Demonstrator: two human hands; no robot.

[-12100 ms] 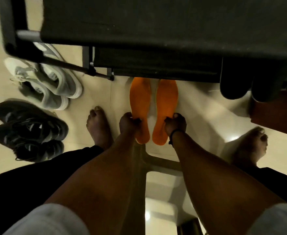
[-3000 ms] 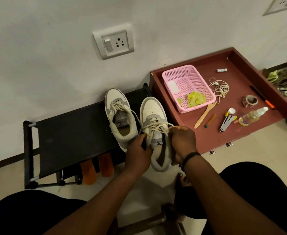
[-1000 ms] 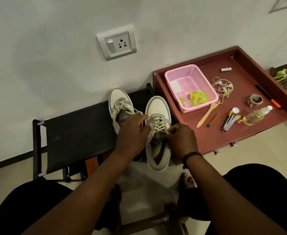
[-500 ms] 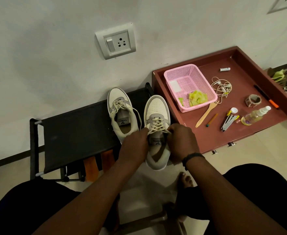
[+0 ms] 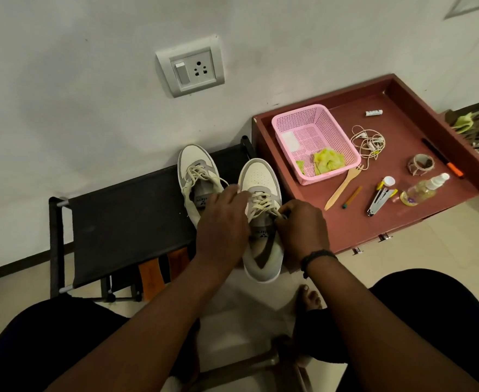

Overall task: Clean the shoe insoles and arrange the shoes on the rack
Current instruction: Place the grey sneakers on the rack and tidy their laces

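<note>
Fingers (image 5: 285, 215) of right hand (image 5: 303, 230) pinching laces, left hand (image 5: 222, 224) curled over same sneaker (image 5: 261, 222), heel overhanging rack (image 5: 130, 222). Second sneaker (image 5: 194, 179) set beside, farther back. Orange insoles (image 5: 150, 274) below, unplaced. Likely partway: more arranging left.

Two grey-and-white sneakers: one (image 5: 194, 182) and another (image 5: 262, 210) on the rack (image 5: 125, 222). Two orange insoles (image 5: 150, 271) (image 5: 178, 260) beneath it. On the desk (image 5: 402, 222): one pink basket (image 5: 314, 142), one spray bottle (image 5: 422, 189), one tape roll (image 5: 420, 164), one wooden fork (image 5: 343, 187).
</note>
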